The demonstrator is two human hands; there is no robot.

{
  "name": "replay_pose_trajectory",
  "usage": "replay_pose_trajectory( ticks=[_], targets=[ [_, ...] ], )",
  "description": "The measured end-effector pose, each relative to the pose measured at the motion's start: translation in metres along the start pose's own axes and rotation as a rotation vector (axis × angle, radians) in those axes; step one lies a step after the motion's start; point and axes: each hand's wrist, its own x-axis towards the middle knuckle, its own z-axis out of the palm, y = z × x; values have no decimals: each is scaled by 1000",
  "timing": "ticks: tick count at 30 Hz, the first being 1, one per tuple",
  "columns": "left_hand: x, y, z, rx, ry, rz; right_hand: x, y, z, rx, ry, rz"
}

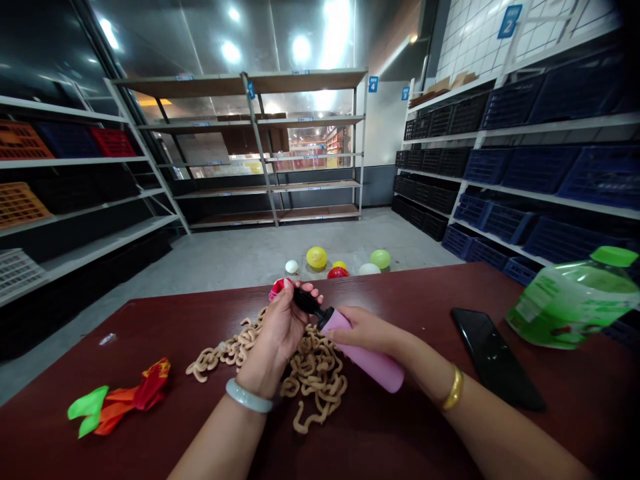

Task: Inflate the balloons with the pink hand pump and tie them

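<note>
My left hand (280, 327) is closed around the black nozzle of a pink hand pump (367, 357) and pinches a red uninflated balloon (277, 288) onto its tip. My right hand (365, 330) grips the pink barrel of the pump near its black end. Both hands hover over a dark red table (400, 427), just above a pile of tan chain-like links (310, 370). A pale bangle sits on my left wrist and a gold one on my right.
Loose flat balloons, green, orange and red (117, 403), lie at the table's left. A black phone (495, 357) and a green bottle (575, 300) rest at the right. Several inflated balloons (340, 261) sit on the floor beyond. Shelving with crates lines both sides.
</note>
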Motion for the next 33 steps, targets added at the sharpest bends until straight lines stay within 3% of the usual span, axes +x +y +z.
replay_pose_trajectory(
  ticks=[4, 9, 13, 17, 21, 25, 29, 33],
  targets=[
    [-2, -1, 5, 5, -8, -10, 0, -1, 2, -69, 14, -11],
    [-3, 2, 9, -22, -33, 109, -3, -4, 2, -134, -12, -24],
    [10, 23, -5, -77, 84, 296, -7, -11, 10, -326, 47, -19],
    [25, 53, -27, -121, 179, 400, -9, -16, 20, -445, 61, -122],
    [31, 84, -48, -174, 295, 461, -9, -16, 9, -302, -22, -168],
    [34, 104, -65, -214, 359, 507, -9, -6, -18, -50, -118, -81],
    [36, 97, -63, -237, 289, 514, -7, 2, -25, 116, -83, -44],
    [33, 70, -46, -204, 184, 477, -5, 0, -11, 190, -53, -31]
  ],
)
